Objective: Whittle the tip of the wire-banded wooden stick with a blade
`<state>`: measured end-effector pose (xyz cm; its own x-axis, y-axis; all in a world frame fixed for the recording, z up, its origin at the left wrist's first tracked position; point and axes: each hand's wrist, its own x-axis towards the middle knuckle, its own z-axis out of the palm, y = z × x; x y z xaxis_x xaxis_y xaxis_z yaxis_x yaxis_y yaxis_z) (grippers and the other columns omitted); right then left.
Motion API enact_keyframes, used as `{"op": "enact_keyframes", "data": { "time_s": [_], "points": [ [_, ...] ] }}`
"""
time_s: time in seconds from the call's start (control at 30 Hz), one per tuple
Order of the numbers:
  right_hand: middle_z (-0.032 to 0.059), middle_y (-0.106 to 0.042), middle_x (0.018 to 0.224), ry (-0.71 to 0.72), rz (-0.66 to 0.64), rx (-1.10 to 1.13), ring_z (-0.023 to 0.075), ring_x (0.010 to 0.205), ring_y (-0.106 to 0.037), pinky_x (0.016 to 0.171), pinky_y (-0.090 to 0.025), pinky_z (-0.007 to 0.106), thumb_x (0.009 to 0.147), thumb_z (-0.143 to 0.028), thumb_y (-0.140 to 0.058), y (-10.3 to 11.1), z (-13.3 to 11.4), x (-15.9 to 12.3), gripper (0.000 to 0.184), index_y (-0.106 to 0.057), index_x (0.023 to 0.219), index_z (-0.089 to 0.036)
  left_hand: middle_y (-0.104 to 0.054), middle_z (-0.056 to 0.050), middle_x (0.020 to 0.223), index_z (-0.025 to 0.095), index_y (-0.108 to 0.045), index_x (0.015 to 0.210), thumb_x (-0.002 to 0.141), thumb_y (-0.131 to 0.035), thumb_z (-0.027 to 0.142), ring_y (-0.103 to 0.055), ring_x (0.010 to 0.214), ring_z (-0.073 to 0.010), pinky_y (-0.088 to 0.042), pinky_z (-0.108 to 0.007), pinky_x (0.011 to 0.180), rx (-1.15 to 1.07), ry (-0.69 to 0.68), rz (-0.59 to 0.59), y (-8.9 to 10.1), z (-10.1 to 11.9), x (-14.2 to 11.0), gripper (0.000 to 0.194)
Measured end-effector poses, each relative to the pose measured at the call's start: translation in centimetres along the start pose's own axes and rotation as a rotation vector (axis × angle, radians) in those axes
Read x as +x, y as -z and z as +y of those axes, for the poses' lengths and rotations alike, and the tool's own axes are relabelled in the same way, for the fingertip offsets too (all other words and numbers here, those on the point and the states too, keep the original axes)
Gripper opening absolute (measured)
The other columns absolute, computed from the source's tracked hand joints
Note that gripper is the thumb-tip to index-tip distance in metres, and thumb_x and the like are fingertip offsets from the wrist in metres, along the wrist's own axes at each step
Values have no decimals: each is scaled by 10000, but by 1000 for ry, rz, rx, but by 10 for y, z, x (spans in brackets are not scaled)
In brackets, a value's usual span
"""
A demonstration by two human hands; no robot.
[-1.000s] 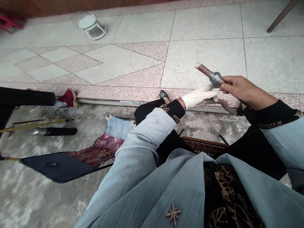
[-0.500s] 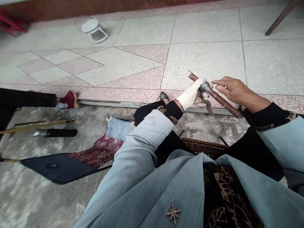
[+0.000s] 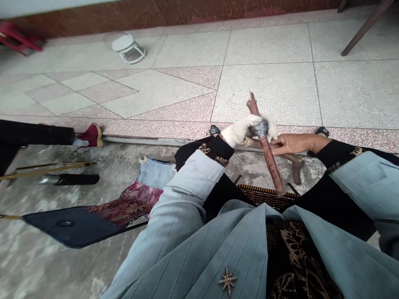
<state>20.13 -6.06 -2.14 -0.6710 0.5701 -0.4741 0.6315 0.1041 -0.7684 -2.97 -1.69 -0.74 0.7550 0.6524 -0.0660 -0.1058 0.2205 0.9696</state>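
The gloved left hand [image 3: 241, 128] clasps a wire-wound stick [image 3: 271, 162]; I cannot tell what the right hand [image 3: 294, 143] pinches. The navy fabric panel [image 3: 89, 228] bears an unreadable emblem [image 3: 65, 223].

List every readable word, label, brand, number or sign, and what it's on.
No text reads with certainty.
Left shoe, right shoe: curled emblems, too small to call letters.
Dark blue cloth: oval patch with a pale mark, too blurred to read.

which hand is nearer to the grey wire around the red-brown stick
Left. The gloved left hand grips the red-brown stick right at the grey wire; the bare right hand is beyond it, to the right and slightly lower in view.
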Motion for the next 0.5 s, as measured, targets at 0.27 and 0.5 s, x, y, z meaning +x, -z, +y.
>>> {"op": "enact_keyframes", "data": {
  "time_s": [0.27,0.5],
  "points": [
    [54,-677,755,-508,542,36,228,698,-649,681,-463,358,1032,-372,-747,9,-7,-3,255,-606,874,-230,-866,-166,1271,183,-878,917,925,-772,624,-752,1301,-292,-520,-431,1217,122,-230,76,17,-21,-15,454],
    [-15,-562,730,-355,681,221,159,628,-570,646,-534,302,1132,-281,-572,10,-16,-3,223,-477,931,-263,-875,-164,1288,165,-817,1243,1037,-642,481,-855,1043,-275,-673,-412,959,-512,56,502,0,-81,-15,416]
  ]
}}
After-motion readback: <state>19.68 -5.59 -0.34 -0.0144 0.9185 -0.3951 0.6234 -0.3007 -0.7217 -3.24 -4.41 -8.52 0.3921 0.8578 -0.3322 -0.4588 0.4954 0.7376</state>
